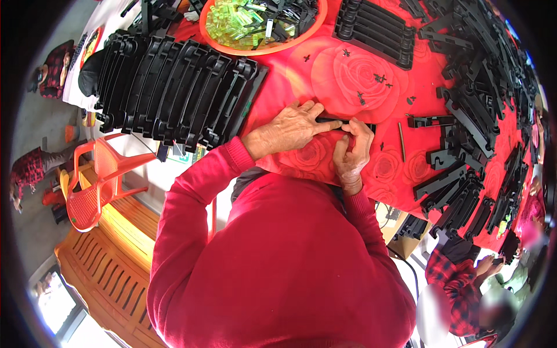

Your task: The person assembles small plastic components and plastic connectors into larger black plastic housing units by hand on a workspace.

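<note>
"Head view: what is being held, and how?"
"Left hand (293, 129) and right hand (355, 148) both pinch a slim black strip (332, 120) at the worktop (284, 72)'s near side; fingers partly cover its shape."
"Textures around?"
"Red cloth (325, 75) printed with roses. Left, ribbed, glossy black racks (174, 87); far, a round orange-rimmed basin (255, 52) of translucent yellow-green pieces (232, 23). Just right, a thin, straight rod (401, 142)."
</note>
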`<state>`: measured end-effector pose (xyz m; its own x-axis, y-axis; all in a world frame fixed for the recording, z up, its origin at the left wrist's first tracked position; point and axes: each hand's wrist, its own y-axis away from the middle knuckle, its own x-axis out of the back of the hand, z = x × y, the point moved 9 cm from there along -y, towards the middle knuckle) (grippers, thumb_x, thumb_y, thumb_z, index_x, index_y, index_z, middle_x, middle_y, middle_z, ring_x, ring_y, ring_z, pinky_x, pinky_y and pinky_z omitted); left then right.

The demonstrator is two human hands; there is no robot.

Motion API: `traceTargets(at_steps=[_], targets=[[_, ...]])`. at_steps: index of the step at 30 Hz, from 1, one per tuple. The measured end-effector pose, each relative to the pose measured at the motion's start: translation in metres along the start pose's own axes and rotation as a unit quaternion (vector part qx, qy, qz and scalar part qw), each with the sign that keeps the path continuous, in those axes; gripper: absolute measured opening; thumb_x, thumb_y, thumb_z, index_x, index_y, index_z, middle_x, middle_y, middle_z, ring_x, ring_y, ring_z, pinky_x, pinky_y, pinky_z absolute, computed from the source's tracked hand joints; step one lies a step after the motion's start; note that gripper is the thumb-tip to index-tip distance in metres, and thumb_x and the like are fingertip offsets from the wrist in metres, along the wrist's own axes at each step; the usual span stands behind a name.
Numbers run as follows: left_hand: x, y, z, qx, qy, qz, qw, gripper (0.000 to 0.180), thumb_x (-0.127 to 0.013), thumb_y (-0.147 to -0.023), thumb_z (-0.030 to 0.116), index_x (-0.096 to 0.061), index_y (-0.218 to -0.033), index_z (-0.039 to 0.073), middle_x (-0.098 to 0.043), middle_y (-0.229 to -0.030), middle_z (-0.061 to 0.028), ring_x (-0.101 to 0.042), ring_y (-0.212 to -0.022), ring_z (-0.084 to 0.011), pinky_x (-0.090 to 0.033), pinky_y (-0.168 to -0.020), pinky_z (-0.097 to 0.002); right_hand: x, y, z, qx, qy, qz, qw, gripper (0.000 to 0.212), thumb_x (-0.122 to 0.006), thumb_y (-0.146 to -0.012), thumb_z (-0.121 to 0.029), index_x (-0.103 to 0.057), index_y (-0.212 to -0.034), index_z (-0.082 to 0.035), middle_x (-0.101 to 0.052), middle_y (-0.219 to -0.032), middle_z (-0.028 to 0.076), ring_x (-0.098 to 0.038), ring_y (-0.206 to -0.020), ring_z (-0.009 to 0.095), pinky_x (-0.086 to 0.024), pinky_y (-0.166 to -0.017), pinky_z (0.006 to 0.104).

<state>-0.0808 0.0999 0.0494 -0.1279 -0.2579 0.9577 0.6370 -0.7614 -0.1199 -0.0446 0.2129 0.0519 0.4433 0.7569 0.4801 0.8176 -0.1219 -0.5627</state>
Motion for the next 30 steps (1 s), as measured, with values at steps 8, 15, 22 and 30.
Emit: traceTargets(at_steps=[8, 15, 22, 30], targets=[[-0.010, 0.001, 0.001, -0.007, -0.025, -0.055, 0.998, 0.061, -0.057, -0.076, 0.012, -0.045, -0.134, 0.027, -0.047, -0.100, -0.0131, -0.054, -0.091, -0.0287, -0.049, -0.077, -0.0402, -0.001, 0.000, 0.001, 0.006, 0.003, 0.015, 1.000, 0.034, -0.047, -0.068, 0.013, -0.056, -0.099, 0.002, -0.062, -0.089, 0.013, -0.057, -0.097, 0.031, -0.047, -0.086, 0.0402], [-0.016, 0.000, 0.002, -0.009, -0.021, -0.072, 0.997, 0.058, -0.054, -0.079, 0.013, -0.045, -0.135, 0.025, -0.047, -0.103, -0.0145, -0.052, -0.094, -0.0298, -0.046, -0.085, -0.0436, -0.001, -0.001, 0.002, 0.008, 0.013, 0.002, 1.000, 0.035, -0.047, -0.067, 0.014, -0.056, -0.100, 0.003, -0.061, -0.086, 0.013, -0.057, -0.096, 0.031, -0.047, -0.084, 0.0398], [-0.013, -0.003, 0.001, -0.020, 0.013, -0.064, 0.998, 0.055, -0.052, -0.078, 0.011, -0.048, -0.132, 0.023, -0.047, -0.097, -0.0133, -0.052, -0.093, -0.0292, -0.045, -0.086, -0.0423, -0.002, -0.002, 0.001, 0.000, 0.021, 0.005, 1.000, 0.035, -0.048, -0.068, 0.012, -0.056, -0.101, 0.002, -0.061, -0.087, 0.013, -0.057, -0.094, 0.031, -0.047, -0.083, 0.0394], [-0.001, 0.002, 0.002, -0.011, 0.009, -0.018, 1.000, 0.046, -0.053, -0.078, 0.015, -0.057, -0.124, 0.020, -0.052, -0.096, -0.0135, -0.056, -0.094, -0.0299, -0.051, -0.077, -0.0401, 0.014, -0.017, 0.005, -0.097, -0.028, -0.018, 0.995, 0.031, -0.056, -0.073, 0.007, -0.054, -0.104, 0.002, -0.058, -0.093, 0.016, -0.054, -0.096, 0.032, -0.044, -0.084, 0.0405]])
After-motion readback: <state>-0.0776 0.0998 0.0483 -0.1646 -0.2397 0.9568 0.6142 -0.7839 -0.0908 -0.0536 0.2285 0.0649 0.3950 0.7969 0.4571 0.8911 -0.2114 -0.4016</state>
